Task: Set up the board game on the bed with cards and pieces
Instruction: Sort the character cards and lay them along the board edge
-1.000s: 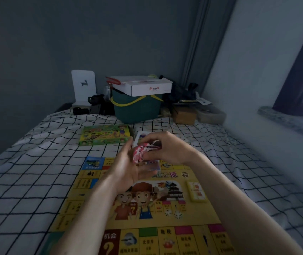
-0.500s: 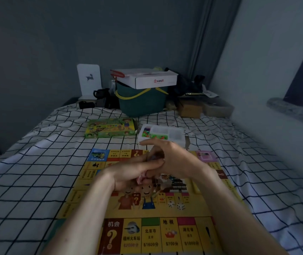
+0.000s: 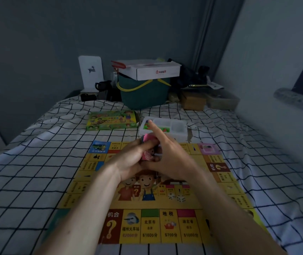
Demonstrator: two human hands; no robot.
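Yellow fills the middle of the checked bedsheet (image 3: 27,162): the game board (image 3: 152,214) already lies unfolded and flat on the bed, its printed squares and cartoon children facing up. That part of the setup looks done. Beyond the board's far edge, the green game box (image 3: 111,120) sits just to the left, and the white compartment tray (image 3: 167,127) of small coloured pieces rests just beside it to the right, apparently not yet emptied; no loose pieces are seen on the board, since the two dice near its centre look printed.

The cards are the step in hand. The left hand (image 3: 134,162) curls round a small pink stack of cards (image 3: 148,150), held above the far half of the board, and the right hand (image 3: 172,161) closes against the same stack from the other side, its index finger stretched out towards the tray. By my reading the cards have yet to be laid in their places, and the pieces must still come out of the tray.

Compared with half a second ago, the hands sit slightly farther up the board, the pink stack shows more plainly between them, and the right index finger now points straight out. The camera has also tipped a little lower.
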